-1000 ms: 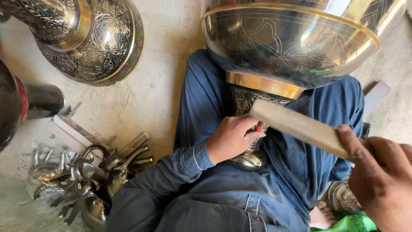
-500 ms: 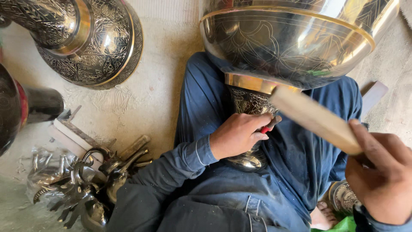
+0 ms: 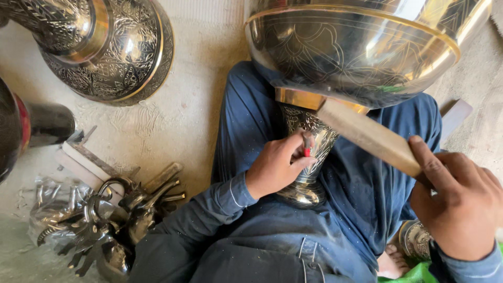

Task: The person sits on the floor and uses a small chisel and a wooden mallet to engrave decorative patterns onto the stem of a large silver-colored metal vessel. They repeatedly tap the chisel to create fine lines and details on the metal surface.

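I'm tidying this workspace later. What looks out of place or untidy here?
Only the heap of small metal tools lying jumbled on the floor beside the left knee looks untidy. The engraved vase stands steady in the lap, held by the left hand; no damage shows.

We note a pale, scuffed concrete floor (image 3: pixel 194 105) in soft daylight. At ten o'clock an engraved metal vase (image 3: pixel 105 47); at eight o'clock a heap of dark tools (image 3: pixel 105 225).

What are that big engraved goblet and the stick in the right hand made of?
Goblet: looks like polished metal, perhaps brass with a silvery finish; mirror-like shine, gold-coloured bands, engraved leaf patterns. Stick: seems to be bare pale wood; flat, matt surface, no shine.
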Tool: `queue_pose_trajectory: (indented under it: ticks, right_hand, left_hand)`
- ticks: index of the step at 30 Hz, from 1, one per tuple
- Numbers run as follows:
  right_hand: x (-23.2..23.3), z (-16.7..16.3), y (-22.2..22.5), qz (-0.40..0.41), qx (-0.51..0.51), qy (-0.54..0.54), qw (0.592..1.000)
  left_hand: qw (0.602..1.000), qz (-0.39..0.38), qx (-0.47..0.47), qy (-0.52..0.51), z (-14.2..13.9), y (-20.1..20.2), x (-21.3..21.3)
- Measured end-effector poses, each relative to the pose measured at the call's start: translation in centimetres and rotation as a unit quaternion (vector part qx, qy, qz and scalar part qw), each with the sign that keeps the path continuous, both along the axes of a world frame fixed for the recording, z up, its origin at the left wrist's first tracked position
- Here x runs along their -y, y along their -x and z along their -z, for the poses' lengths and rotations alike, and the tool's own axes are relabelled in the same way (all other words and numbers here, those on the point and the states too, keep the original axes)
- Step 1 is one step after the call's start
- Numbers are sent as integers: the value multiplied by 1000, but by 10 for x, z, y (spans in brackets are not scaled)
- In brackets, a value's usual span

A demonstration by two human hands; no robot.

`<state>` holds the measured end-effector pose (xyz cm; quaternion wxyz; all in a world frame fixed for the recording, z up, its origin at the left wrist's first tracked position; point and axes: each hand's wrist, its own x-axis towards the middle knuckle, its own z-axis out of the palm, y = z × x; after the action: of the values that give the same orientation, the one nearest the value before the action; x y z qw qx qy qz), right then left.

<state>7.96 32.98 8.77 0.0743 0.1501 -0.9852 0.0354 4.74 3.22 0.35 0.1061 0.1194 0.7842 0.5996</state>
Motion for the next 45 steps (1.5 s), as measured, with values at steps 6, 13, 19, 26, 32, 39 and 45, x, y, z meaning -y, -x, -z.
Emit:
queue_pose_trajectory:
  ticks: [6, 13, 19, 26, 32, 39, 45]
  right_hand:
    - [17, -17, 14, 40, 32, 178, 983]
    - [17, -38, 20, -54, 39, 126, 990]
    - [20, -37, 20, -60, 31, 30, 997]
    - [28, -50, 18, -92, 51, 55, 993]
    - [13, -41, 18, -152, 55, -16, 987]
    - [20, -50, 5, -122, 17, 33, 992]
    - [18, -59, 23, -244, 13, 61, 968]
  left_hand:
    - [998, 21, -3, -54, 3, 0, 5]
    - [998, 21, -50, -22, 4, -3, 2]
    - [998, 1, -32, -59, 8, -6, -1]
    - [995, -26, -90, -33, 15, -24, -4]
    - [996, -37, -74, -32, 26, -31, -3]
    - [985, -50, -166, 9, 39, -40, 2]
    - [988, 1, -152, -16, 42, -39, 4]
